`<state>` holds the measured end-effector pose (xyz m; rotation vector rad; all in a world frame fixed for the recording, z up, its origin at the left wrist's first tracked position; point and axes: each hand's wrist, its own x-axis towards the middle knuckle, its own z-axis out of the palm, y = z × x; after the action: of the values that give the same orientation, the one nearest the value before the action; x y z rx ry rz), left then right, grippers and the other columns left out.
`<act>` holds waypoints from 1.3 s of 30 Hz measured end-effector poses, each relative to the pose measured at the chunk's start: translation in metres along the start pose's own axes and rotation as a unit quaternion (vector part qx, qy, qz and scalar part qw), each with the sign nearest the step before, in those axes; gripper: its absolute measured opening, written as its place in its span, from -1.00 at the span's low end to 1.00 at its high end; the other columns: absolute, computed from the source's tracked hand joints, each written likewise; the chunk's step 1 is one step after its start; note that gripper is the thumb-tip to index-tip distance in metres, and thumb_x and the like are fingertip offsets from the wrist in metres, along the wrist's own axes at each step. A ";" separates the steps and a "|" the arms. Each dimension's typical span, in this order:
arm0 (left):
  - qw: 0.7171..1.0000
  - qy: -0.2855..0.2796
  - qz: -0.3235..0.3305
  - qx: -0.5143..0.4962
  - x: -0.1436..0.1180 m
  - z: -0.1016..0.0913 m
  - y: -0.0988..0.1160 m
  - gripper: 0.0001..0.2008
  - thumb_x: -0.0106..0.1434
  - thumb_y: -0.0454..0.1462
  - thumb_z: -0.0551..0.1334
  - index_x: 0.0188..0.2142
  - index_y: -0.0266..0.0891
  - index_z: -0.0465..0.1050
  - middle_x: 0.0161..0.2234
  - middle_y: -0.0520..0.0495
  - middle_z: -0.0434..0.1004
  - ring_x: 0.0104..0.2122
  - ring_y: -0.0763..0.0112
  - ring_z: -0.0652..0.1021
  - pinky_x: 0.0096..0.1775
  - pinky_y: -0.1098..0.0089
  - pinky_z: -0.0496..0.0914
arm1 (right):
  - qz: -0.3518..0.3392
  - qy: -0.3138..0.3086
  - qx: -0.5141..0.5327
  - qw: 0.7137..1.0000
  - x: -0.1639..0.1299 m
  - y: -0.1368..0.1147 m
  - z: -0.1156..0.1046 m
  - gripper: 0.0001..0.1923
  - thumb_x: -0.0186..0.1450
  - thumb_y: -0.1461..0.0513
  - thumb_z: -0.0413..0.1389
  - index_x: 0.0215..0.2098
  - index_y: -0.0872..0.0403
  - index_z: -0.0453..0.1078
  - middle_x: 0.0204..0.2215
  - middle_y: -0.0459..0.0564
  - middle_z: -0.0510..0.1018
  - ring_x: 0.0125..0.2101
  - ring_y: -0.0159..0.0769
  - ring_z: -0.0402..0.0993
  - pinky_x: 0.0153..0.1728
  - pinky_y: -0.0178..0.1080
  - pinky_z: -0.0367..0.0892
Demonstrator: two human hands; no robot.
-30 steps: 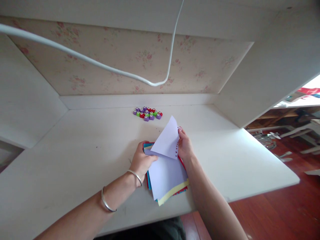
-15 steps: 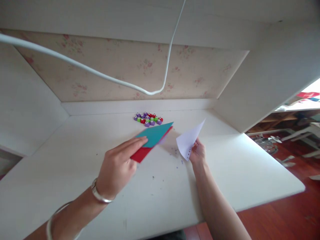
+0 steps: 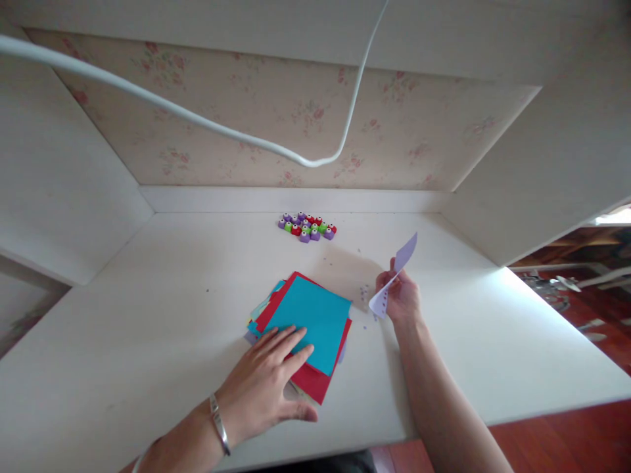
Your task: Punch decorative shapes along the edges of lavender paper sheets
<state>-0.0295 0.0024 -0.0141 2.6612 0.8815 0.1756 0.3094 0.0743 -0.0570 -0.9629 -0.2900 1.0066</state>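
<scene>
My left hand (image 3: 269, 381) lies with spread fingers on the near left edge of a stack of colored paper (image 3: 315, 322). The top sheet is blue; red sheets and several pale ones stick out below it. To the right, my right hand (image 3: 401, 295) is closed on a curled lavender sheet of paper (image 3: 379, 303), held just above the table. A row of small punched holes runs along that sheet's lower edge. Small lavender paper bits (image 3: 365, 292) are scattered between the stack and my right hand.
A cluster of small purple, green and red pieces with white tops (image 3: 306, 227) stands at the back of the white table (image 3: 197, 256). A white cable (image 3: 197, 118) hangs across in front of the floral wall. Side panels bound the table left and right.
My left hand has come down with the colored sheets, which now lie in a stack on the table, and its fingers have spread. The lavender sheet has turned in my right hand.
</scene>
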 end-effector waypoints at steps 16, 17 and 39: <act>0.943 0.072 -0.325 0.015 0.021 -0.003 -0.010 -0.14 0.07 -0.12 0.42 0.30 -0.26 0.16 0.11 -0.26 0.33 0.07 0.03 0.38 0.08 0.08 0.35 | -0.072 0.021 -0.500 0.862 0.005 -0.029 -0.038 -0.50 0.07 0.02 0.27 -0.06 0.06 0.51 -0.24 0.07 0.65 -0.38 -0.23 0.55 -0.47 -0.30 0.37; 0.943 0.071 -0.326 0.005 0.022 -0.005 -0.010 -0.12 0.05 -0.15 0.43 0.30 -0.25 0.14 0.11 -0.25 0.32 0.07 0.04 0.38 0.08 0.09 0.35 | -0.085 0.018 -0.519 0.850 0.007 -0.030 -0.042 -0.52 0.08 0.03 0.26 -0.06 0.05 0.51 -0.25 0.07 0.65 -0.35 -0.21 0.56 -0.43 -0.27 0.39; 0.835 0.088 -0.428 -0.333 -0.061 -0.028 -0.066 -0.44 0.12 0.19 0.25 -0.10 -0.17 0.46 -0.13 -0.05 0.59 -0.18 0.25 0.58 -0.19 0.46 0.44 | -0.142 -0.164 -0.648 0.730 -0.099 -0.031 0.017 -0.64 0.35 0.02 0.04 -0.04 0.01 0.49 -0.32 0.00 0.61 -0.45 -0.29 0.49 -0.32 -0.21 0.41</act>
<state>-0.1217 0.0232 -0.0111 1.4533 1.6137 0.4103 0.2643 -0.0028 -0.0020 -1.8975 -1.5415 0.5701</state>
